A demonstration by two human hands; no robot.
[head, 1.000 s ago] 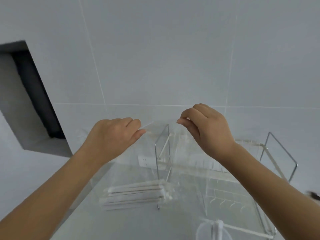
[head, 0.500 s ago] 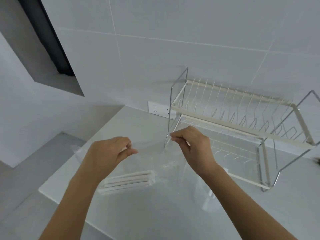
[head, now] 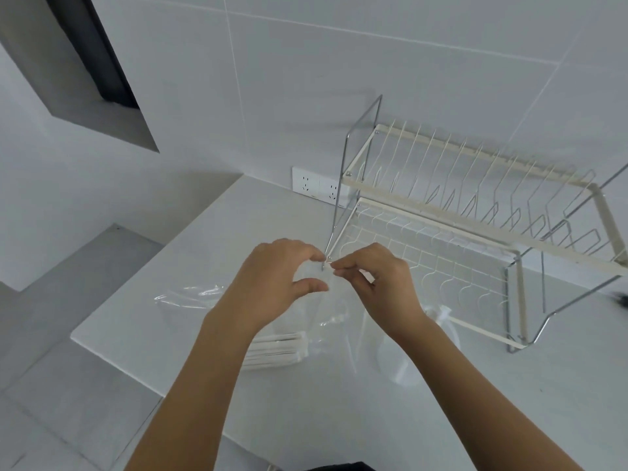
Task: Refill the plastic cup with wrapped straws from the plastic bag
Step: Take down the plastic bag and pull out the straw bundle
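A clear plastic bag [head: 190, 295] lies on the white counter, its upper part lifted between my hands. Inside its lower end lies a bundle of white wrapped straws [head: 277, 350], flat on the counter under my left wrist. My left hand [head: 272, 283] curls around the bag's top, thumb and fingers pinching the film. My right hand [head: 373, 283] pinches the same top edge, fingertips almost touching the left ones. A clear plastic cup [head: 404, 362] stands just right of the bag, partly hidden by my right forearm.
A two-tier white and chrome dish rack [head: 475, 205] stands at the back right against the tiled wall. A white wall socket [head: 316, 183] sits left of it. The counter's left edge [head: 102, 341] drops to a grey floor. A dark object [head: 622, 299] shows at the right border.
The view tilted down and nearer to the counter. My two hands came together, from well apart to fingertips nearly meeting at the bag's top edge. The straws stayed on the counter.
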